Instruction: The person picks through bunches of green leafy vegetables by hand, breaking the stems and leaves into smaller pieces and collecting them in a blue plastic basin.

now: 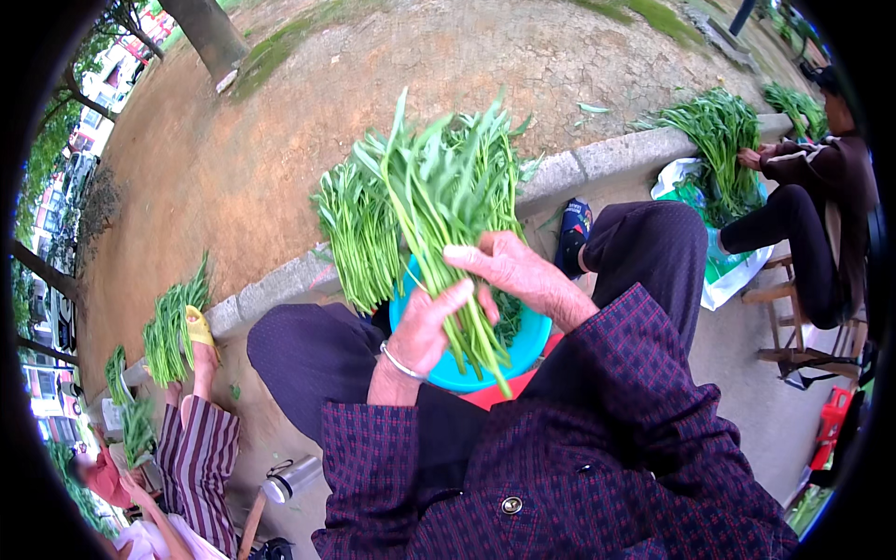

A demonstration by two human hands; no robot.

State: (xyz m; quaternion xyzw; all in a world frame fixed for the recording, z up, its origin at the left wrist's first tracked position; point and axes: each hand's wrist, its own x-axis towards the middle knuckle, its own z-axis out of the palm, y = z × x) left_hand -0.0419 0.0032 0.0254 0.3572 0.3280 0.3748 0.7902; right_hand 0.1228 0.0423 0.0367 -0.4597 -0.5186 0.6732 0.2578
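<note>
A bunch of long-stemmed leafy greens (420,203) is held upright over a turquoise plastic basin (537,336). My left hand (423,329), with a silver bangle at the wrist, grips its lower stems. My right hand (521,273) is at the same bunch, its thumb and fingers around the upper stems. Loose leaves (514,322) lie inside the basin, partly hidden by my hands. Just beyond, a pile of greens (357,238) rests over the stone curb (553,175), and further greens (483,154) show behind the held bunch.
On the right a seated person (819,175) handles greens (728,147) above a white and green sack (735,273). At lower left, people sit near more greens (168,329). A steel flask (294,479) lies on the pavement beside me. Something red (504,392) shows under the basin.
</note>
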